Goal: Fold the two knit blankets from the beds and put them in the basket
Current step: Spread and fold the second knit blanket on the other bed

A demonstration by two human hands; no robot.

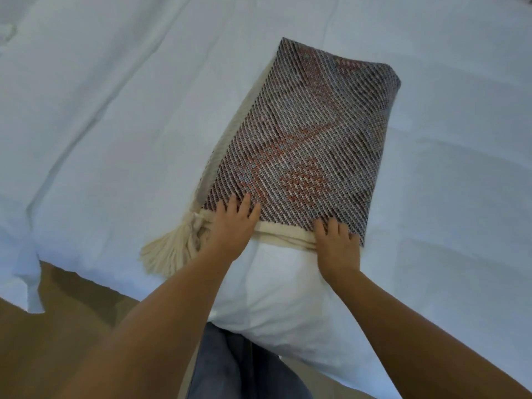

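Knit blanket [302, 139] lies folded on the bed [100, 125], tassel [169, 249] by your left hand [230, 228]. Left and right hand [338, 246] lie flat on its near edge, fingers straight, gripping nothing. Probably you're pressing the fold flat. No basket in view.

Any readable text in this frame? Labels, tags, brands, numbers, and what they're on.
None: no words, labels, brands or numbers show on the folded knit blanket, its cream tassels or the white bed cover. No care tag is in view.
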